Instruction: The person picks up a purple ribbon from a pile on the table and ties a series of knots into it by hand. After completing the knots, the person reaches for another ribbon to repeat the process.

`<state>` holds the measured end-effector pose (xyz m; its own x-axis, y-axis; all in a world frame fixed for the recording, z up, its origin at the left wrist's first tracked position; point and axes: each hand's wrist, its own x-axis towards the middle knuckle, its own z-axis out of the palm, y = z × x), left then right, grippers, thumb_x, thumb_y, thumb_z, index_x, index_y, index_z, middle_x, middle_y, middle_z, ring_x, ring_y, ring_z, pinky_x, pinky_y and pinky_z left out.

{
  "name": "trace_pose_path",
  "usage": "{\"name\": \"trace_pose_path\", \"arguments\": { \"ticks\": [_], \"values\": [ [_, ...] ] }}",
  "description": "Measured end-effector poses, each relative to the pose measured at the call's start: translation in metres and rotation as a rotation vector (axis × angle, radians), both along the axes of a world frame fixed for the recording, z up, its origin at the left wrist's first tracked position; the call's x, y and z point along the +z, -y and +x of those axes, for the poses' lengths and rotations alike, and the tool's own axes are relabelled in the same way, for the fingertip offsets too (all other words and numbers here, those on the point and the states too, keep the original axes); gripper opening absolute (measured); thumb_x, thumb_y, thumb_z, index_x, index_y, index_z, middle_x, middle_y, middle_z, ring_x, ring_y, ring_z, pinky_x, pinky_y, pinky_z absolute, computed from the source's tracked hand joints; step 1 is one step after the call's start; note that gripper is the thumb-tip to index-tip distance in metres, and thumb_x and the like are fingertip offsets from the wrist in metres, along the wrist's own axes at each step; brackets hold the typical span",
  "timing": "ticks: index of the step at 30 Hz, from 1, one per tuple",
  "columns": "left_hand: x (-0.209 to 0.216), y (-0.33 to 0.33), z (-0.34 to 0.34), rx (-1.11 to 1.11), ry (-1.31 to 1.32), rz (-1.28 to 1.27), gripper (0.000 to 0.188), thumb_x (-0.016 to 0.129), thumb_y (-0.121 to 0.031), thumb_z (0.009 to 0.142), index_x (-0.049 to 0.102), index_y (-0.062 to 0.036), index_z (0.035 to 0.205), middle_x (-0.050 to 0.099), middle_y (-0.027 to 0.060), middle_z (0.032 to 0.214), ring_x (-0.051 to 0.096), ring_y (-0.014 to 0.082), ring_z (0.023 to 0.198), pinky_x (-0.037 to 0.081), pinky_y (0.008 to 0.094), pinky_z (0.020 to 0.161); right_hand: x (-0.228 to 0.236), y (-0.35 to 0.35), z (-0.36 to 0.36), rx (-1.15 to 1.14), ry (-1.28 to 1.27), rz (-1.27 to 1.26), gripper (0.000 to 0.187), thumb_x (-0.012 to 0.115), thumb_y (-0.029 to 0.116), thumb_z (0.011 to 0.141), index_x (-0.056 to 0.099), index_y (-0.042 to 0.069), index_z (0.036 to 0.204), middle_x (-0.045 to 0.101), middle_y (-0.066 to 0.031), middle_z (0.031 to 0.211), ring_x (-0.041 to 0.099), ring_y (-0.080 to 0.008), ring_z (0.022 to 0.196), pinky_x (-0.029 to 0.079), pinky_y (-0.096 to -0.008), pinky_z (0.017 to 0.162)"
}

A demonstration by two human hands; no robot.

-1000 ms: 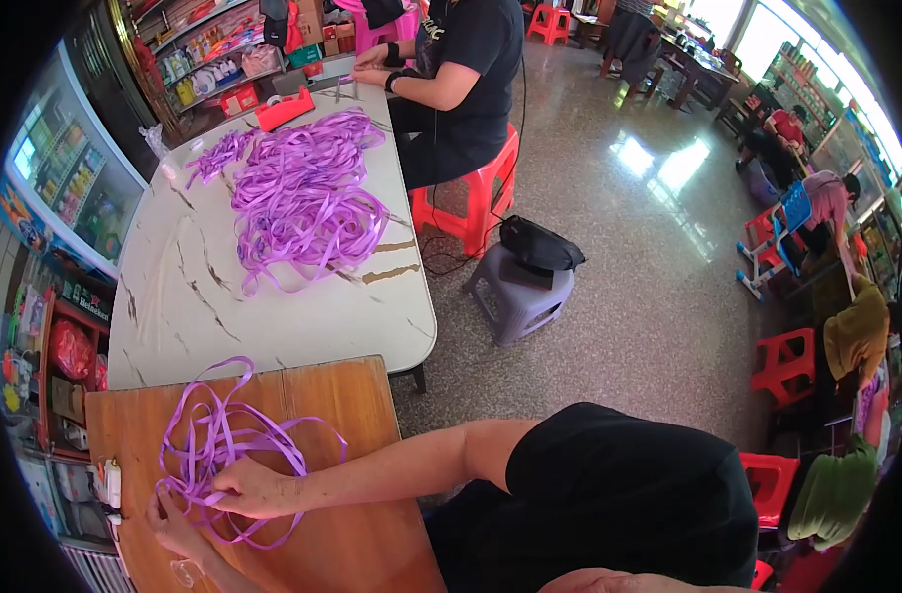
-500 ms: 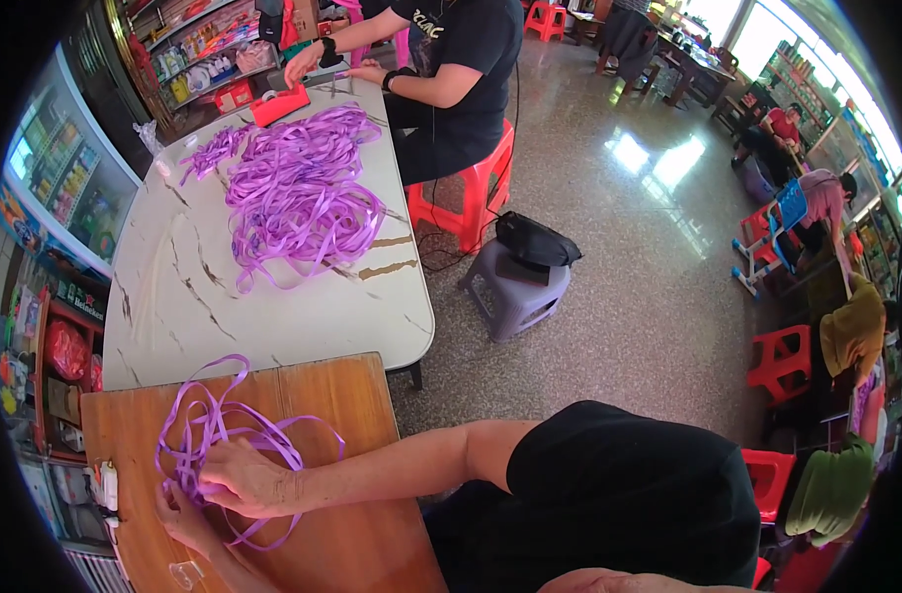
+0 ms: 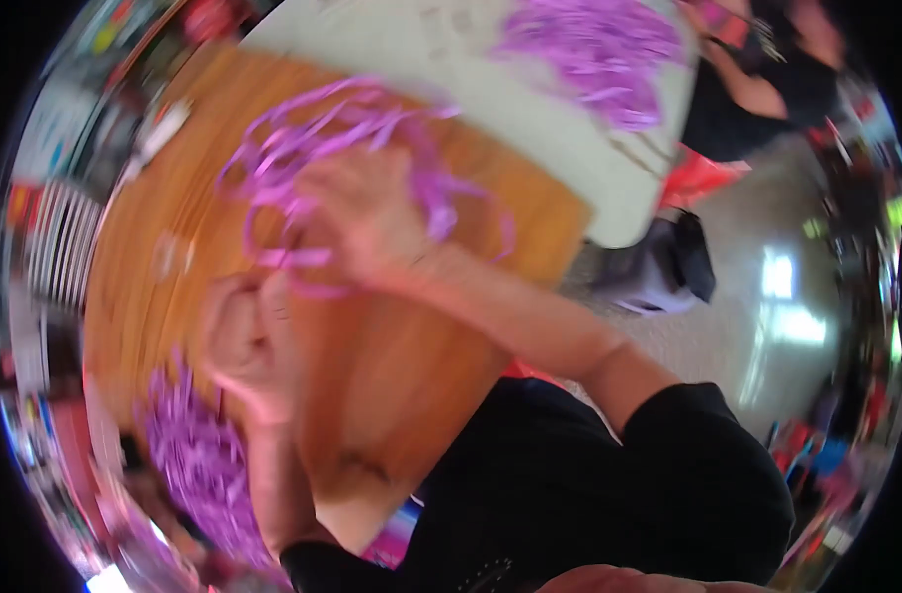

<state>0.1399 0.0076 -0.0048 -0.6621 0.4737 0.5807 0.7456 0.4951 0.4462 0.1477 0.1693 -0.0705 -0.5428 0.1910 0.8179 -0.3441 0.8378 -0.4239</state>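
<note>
A loose heap of flat purple ribbons (image 3: 332, 124) lies on the brown wooden table (image 3: 372, 346). My right hand (image 3: 367, 212) is over the near side of these ribbons, its fingers blurred but seemingly spread. Closer to me, my left hand (image 3: 248, 336) is raised over the wood with its fingers curled in. What it holds, if anything, cannot be made out. Beside my left forearm, at the table's left edge, hangs or lies a second thick bunch of purple ribbons (image 3: 199, 460).
A pale table (image 3: 421, 44) adjoins the wooden one and bears a big purple ribbon pile (image 3: 599, 54). Another person (image 3: 767, 89) sits beyond it. A grey stool (image 3: 649, 267) with a black bag stands on the floor to the right. Small white items (image 3: 164, 133) lie near the left edge.
The view has swung down and left, so the second ribbon bunch now shows. My left hand has come away from the ribbons toward me; my right hand stays over them.
</note>
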Motion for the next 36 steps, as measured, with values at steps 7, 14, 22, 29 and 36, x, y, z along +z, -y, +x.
{"name": "trace_pose_path", "arguments": {
  "ticks": [7, 14, 22, 29, 36],
  "values": [
    [-0.06, 0.064, 0.104, 0.141, -0.183, -0.042, 0.025, 0.053, 0.01, 0.073, 0.057, 0.0056, 0.097, 0.051, 0.0215, 0.117, 0.055, 0.0337, 0.091, 0.046, 0.0424, 0.071, 0.002, 0.012, -0.001, 0.216, -0.036, 0.075, 0.011, 0.068, 0.002, 0.076, 0.065, 0.004, 0.087, 0.065, -0.0059, 0.088, 0.061, -0.0232, 0.082, 0.046, -0.0334, 0.072],
    [-0.069, 0.071, 0.095, 0.029, -0.288, -0.048, 0.036, 0.071, -0.004, 0.066, 0.059, 0.0006, 0.1, 0.057, 0.0141, 0.101, 0.056, 0.028, 0.088, 0.044, 0.0382, 0.075, 0.005, 0.019, 0.003, 0.343, 0.037, 0.153, 0.013, 0.064, -0.002, 0.08, 0.066, 0.001, 0.093, 0.066, -0.0084, 0.092, 0.061, -0.0211, 0.087, 0.047, -0.0303, 0.077],
    [-0.083, 0.079, 0.091, 0.018, -0.158, 0.132, 0.019, 0.07, -0.016, 0.068, 0.057, -0.0071, 0.077, 0.051, 0.0074, 0.079, 0.05, 0.025, 0.073, 0.039, 0.0367, 0.065, 0.041, 0.099, 0.005, 0.738, 0.358, -0.001, 0.014, 0.059, -0.006, 0.084, 0.065, -0.003, 0.096, 0.064, -0.0094, 0.098, 0.06, -0.0177, 0.091, 0.047, -0.0258, 0.079],
    [-0.088, 0.085, 0.099, -0.035, -0.185, 0.16, 0.017, 0.066, -0.019, 0.068, 0.055, -0.0063, 0.072, 0.049, 0.0074, 0.076, 0.049, 0.0245, 0.074, 0.039, 0.0363, 0.063, 0.079, 0.25, -0.058, 0.96, 0.481, 0.245, 0.014, 0.065, 0.012, 0.083, 0.067, 0.0, 0.09, 0.067, -0.0078, 0.086, 0.062, -0.0146, 0.076, 0.048, -0.0264, 0.068],
    [-0.096, 0.081, 0.107, -0.067, -0.236, 0.13, 0.026, 0.055, -0.02, 0.07, 0.063, -0.0043, 0.089, 0.058, 0.0113, 0.095, 0.054, 0.0277, 0.095, 0.042, 0.0386, 0.083, 0.044, 0.375, -0.106, 0.893, 0.355, 0.456, 0.021, 0.065, 0.025, 0.08, 0.069, 0.004, 0.083, 0.066, -0.0119, 0.078, 0.063, -0.0248, 0.071, 0.049, -0.0356, 0.065]
  ]
}}
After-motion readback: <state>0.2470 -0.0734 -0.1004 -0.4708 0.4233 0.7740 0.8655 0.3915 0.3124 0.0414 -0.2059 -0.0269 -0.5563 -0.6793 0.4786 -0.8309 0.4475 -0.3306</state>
